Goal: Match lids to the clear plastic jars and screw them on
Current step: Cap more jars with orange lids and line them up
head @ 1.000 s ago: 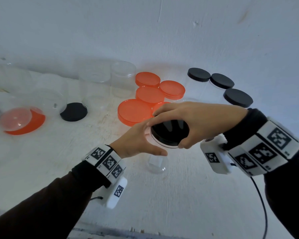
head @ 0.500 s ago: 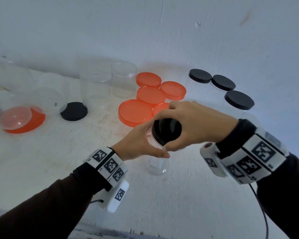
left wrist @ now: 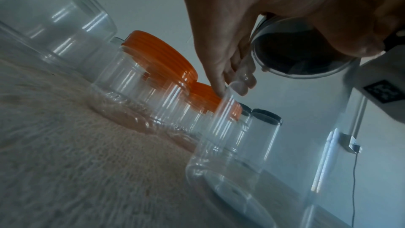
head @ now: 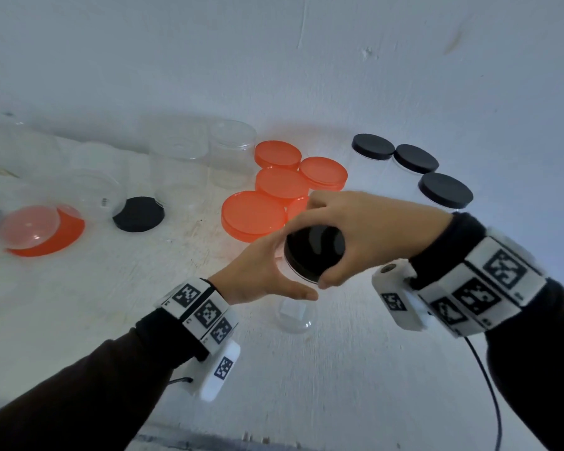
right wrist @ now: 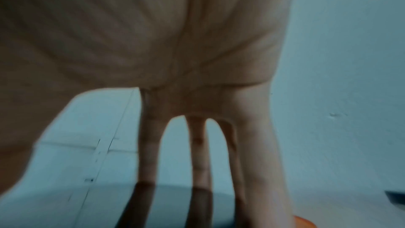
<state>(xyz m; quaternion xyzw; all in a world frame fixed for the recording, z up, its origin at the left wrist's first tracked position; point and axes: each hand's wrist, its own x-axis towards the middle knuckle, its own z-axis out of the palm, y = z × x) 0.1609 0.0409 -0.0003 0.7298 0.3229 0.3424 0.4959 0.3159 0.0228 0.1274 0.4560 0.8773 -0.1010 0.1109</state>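
Observation:
A clear plastic jar (head: 295,317) stands on the white table in the middle of the head view, with a black lid (head: 313,252) on its mouth. My left hand (head: 264,275) holds the jar near its top, thumb in front and fingers behind. From above, my right hand (head: 372,229) grips the lid's rim with thumb and curled fingers. In the left wrist view the jar's wall (left wrist: 230,145) rises to my fingers (left wrist: 219,58), and the black lid (left wrist: 302,55) shows from beneath. The right wrist view is blurred; its fingers (right wrist: 197,145) reach down to the dark lid (right wrist: 175,205).
Several orange-lidded jars (head: 280,183) crowd just behind my hands. Three black-lidded jars (head: 445,190) stand at the back right. Open clear jars (head: 232,151), a loose black lid (head: 139,213) and an orange lid (head: 69,236) under a clear jar sit to the left. A wall rises close behind.
My right hand has twisted round the black lid, its thumb sweeping left and its wrist swinging inward. The left hand and jar have stayed almost still.

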